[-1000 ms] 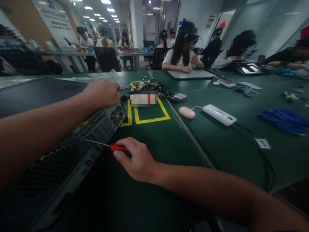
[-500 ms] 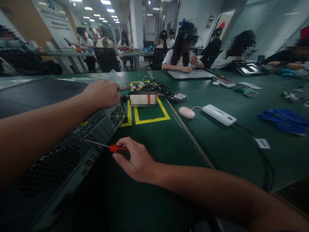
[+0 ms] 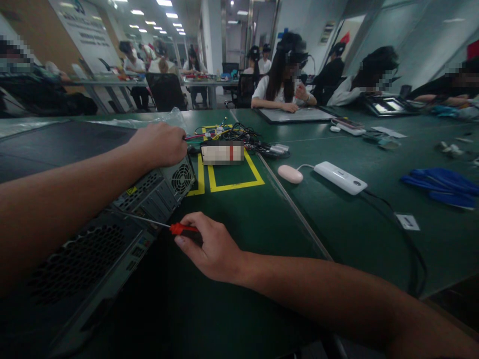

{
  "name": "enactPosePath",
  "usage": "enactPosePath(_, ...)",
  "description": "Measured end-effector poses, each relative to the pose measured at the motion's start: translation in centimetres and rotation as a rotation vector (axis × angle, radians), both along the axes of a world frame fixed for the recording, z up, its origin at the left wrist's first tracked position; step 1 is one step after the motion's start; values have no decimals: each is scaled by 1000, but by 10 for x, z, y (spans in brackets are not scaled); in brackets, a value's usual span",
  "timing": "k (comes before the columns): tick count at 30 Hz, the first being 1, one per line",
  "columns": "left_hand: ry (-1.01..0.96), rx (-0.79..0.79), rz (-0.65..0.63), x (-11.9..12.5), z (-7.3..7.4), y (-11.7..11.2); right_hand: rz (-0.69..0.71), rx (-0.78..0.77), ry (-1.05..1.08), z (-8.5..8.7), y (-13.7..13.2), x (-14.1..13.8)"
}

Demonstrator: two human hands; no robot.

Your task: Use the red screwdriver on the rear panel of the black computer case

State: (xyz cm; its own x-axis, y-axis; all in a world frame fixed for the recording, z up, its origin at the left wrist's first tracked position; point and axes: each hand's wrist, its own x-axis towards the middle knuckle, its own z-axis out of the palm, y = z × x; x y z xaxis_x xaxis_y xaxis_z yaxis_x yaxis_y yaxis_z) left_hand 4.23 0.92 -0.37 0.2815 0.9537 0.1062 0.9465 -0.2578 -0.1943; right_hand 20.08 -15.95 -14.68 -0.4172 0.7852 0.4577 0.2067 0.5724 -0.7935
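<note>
A dark desktop computer case [image 3: 175, 182] lies at the left, its rear panel with a round fan grille facing right. My right hand [image 3: 215, 244] is closed around the red and black handle of a screwdriver [image 3: 181, 230]. The thin metal shaft points left across the case's rear, and its tip is lost against the dark metal. Above the far end of the case, my left hand [image 3: 160, 143] is curled into a fist. Its fingers face away, so what they grip is hidden. Coloured wires show just beyond it.
A tangle of cables [image 3: 239, 133] and a blurred pale box [image 3: 222, 153] lie beside yellow tape [image 3: 235, 188]. To the right are a pink mouse [image 3: 290, 174], a white power bank-like device [image 3: 340, 178] and blue straps [image 3: 437, 187]. A person [image 3: 284, 89] sits across the green table [image 3: 239, 214].
Almost nothing differs. Both hands and the screwdriver keep their places, with only a very slight shift of the view.
</note>
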Motion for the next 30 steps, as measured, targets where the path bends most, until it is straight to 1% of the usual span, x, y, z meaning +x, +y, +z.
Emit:
enactPosePath(3,84,22,33,1,0,0,3,-19,-7,1,0,0)
enactPosePath(11,117,28,25,2,2,-3,-7,-10,-23,1,-1,0)
enactPosePath(17,108,22,28,3,3,-4,-28,19,-3,2,-1,0)
enactPosePath(24,85,16,14,1,1,-1,-30,84,-66,4,0,2)
enactPosePath(30,69,17,15,0,0,1,6,61,-36,2,0,1)
